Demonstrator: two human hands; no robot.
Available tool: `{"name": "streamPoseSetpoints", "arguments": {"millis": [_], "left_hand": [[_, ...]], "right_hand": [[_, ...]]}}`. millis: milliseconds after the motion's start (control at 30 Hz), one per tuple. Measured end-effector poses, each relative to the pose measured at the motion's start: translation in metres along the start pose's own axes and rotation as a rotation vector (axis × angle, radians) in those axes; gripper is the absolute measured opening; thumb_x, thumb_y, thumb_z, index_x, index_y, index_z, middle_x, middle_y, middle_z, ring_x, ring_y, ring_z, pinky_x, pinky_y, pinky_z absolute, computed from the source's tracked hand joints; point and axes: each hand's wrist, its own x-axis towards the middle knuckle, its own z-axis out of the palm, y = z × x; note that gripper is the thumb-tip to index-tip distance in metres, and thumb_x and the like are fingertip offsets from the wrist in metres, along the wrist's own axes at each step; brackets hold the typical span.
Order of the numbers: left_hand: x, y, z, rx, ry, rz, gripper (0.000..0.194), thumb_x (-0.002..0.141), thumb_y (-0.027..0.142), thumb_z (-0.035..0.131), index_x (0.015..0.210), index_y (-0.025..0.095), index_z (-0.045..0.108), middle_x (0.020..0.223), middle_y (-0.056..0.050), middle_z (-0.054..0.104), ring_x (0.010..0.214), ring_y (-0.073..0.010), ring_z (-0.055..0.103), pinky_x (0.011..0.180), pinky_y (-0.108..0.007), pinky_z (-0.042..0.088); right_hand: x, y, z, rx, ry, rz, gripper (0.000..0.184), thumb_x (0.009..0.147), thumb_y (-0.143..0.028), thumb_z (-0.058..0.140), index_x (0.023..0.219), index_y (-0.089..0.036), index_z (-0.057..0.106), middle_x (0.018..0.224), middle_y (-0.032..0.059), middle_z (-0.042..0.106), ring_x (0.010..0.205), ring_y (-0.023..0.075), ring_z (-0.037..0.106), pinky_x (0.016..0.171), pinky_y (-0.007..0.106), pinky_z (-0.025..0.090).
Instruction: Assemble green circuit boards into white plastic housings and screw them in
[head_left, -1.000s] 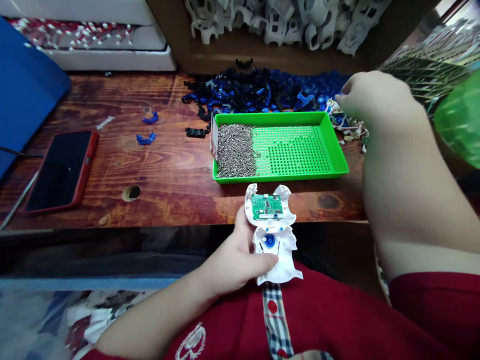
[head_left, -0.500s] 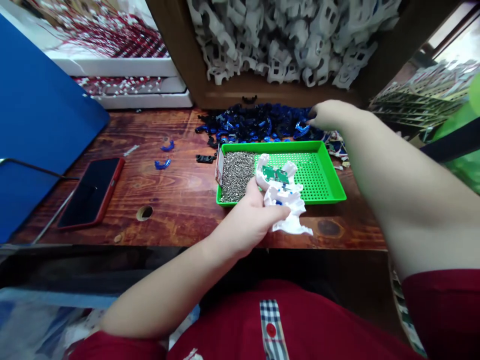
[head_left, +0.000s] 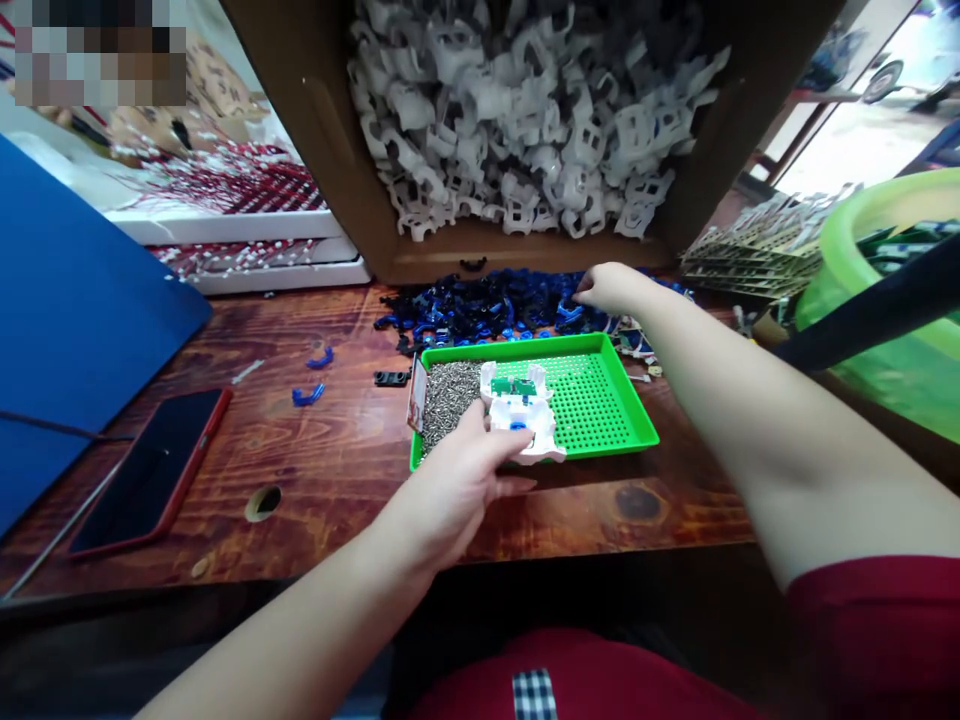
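My left hand (head_left: 469, 465) grips a white plastic housing (head_left: 544, 445) over the front of a green tray (head_left: 634, 405). A green circuit board (head_left: 512, 386) sits in the housing's far part, and a small blue piece shows in the near part. Behind the tray, my right hand (head_left: 611, 288) reaches into a pile of blue and black plastic parts (head_left: 480, 305). Its fingertips are closed by a shiny blue part (head_left: 570, 312); whether they hold it is hard to make out. Small metal screws (head_left: 450, 400) fill the tray's left side.
A large box of white housings (head_left: 480, 130) stands behind the pile. On the left are a phone (head_left: 150, 465), two loose blue pieces (head_left: 307, 396) and a blue panel (head_left: 75, 320). To the right stand a light green tub (head_left: 862, 290) and stacked circuit boards (head_left: 750, 250).
The view has tilted up and shifted, so the bench sits lower. My left hand has turned the housing more level; my right hand stays at the blue pile.
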Motion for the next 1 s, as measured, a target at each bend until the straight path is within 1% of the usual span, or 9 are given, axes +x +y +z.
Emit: {"name": "streamPoseSetpoints", "arguments": {"millis": [67,200,333,433,533,633,700,867,1000], "left_hand": [[-0.008,0.003,-0.003,0.063,-0.008,-0.021,0.044,0.079,0.026,0.061,0.122,0.027,0.051,0.132,-0.004,0.056,0.119,-0.0235,0.051,0.082,-0.031,0.046],[-0.022,0.003,-0.012,0.129,-0.01,-0.024,0.054,0.075,0.025,0.066,0.127,0.028,0.051,0.145,-0.003,0.042,0.134,-0.0269,0.035,0.104,-0.039,0.034],[-0.039,0.004,-0.02,0.245,0.143,-0.066,0.082,0.069,0.035,0.073,0.141,0.025,0.035,0.15,-0.009,0.032,0.138,-0.0306,0.026,0.112,-0.046,0.02],[-0.049,0.02,-0.029,0.401,0.19,-0.086,0.082,0.066,0.042,0.074,0.138,0.027,0.04,0.142,-0.012,0.045,0.131,-0.0328,0.039,0.106,-0.047,0.033],[-0.04,0.047,-0.043,0.573,0.198,0.104,0.05,0.071,0.042,0.07,0.117,0.025,0.06,0.116,-0.011,0.065,0.106,-0.0297,0.06,0.09,-0.04,0.048],[-0.016,0.071,-0.055,0.733,0.393,0.419,0.032,0.076,0.036,0.065,0.104,0.022,0.061,0.108,-0.008,0.066,0.098,-0.0228,0.061,0.088,-0.034,0.047],[0.0,0.077,-0.056,0.788,0.435,0.517,0.028,0.08,0.034,0.06,0.105,0.021,0.059,0.108,-0.006,0.064,0.097,-0.0203,0.059,0.088,-0.033,0.046],[0.02,0.068,-0.029,0.996,0.219,0.571,0.023,0.079,0.034,0.06,0.098,0.022,0.065,0.092,-0.005,0.068,0.08,-0.0208,0.061,0.077,-0.031,0.048],[0.029,0.063,-0.014,1.166,0.058,0.679,0.021,0.077,0.031,0.063,0.096,0.025,0.07,0.096,-0.005,0.07,0.087,-0.0231,0.061,0.084,-0.03,0.045]], "right_hand": [[-0.002,-0.001,0.0,0.007,-0.017,-0.002,0.031,0.09,-0.038,0.051,0.106,-0.013,0.058,0.103,0.0071,0.06,0.095,0.015,0.058,0.088,0.036,0.049],[-0.006,-0.005,-0.005,0.012,-0.02,0.054,0.031,0.09,-0.037,0.05,0.11,-0.013,0.056,0.109,0.0081,0.057,0.098,0.0156,0.057,0.087,0.035,0.05],[-0.02,-0.006,-0.018,-0.043,0.007,0.232,0.037,0.09,-0.038,0.05,0.116,-0.012,0.052,0.115,0.0103,0.054,0.104,0.0181,0.055,0.089,0.039,0.049],[-0.044,-0.005,-0.03,-0.095,-0.027,0.287,0.033,0.087,-0.032,0.054,0.112,-0.012,0.057,0.115,0.0142,0.056,0.105,0.0228,0.056,0.087,0.04,0.049],[-0.075,-0.003,-0.033,-0.133,-0.078,0.225,0.024,0.082,-0.022,0.054,0.102,-0.016,0.065,0.11,0.0153,0.061,0.101,0.0274,0.059,0.082,0.039,0.048],[-0.1,0.002,-0.024,-0.164,-0.139,0.17,0.022,0.079,-0.02,0.054,0.097,-0.017,0.067,0.101,0.0144,0.064,0.094,0.0278,0.062,0.077,0.039,0.049],[-0.108,0.006,-0.014,-0.177,-0.167,0.145,0.023,0.08,-0.023,0.057,0.1,-0.015,0.065,0.097,0.0128,0.064,0.09,0.0244,0.062,0.077,0.038,0.05],[-0.108,0.021,0.005,-0.165,-0.123,0.088,0.032,0.09,-0.038,0.05,0.106,-0.013,0.058,0.102,0.0082,0.06,0.094,0.0156,0.058,0.086,0.037,0.048],[-0.113,0.027,0.006,-0.103,-0.022,0.003,0.027,0.087,-0.027,0.048,0.108,-0.015,0.06,0.111,0.0133,0.057,0.101,0.0207,0.056,0.085,0.034,0.046]]}}
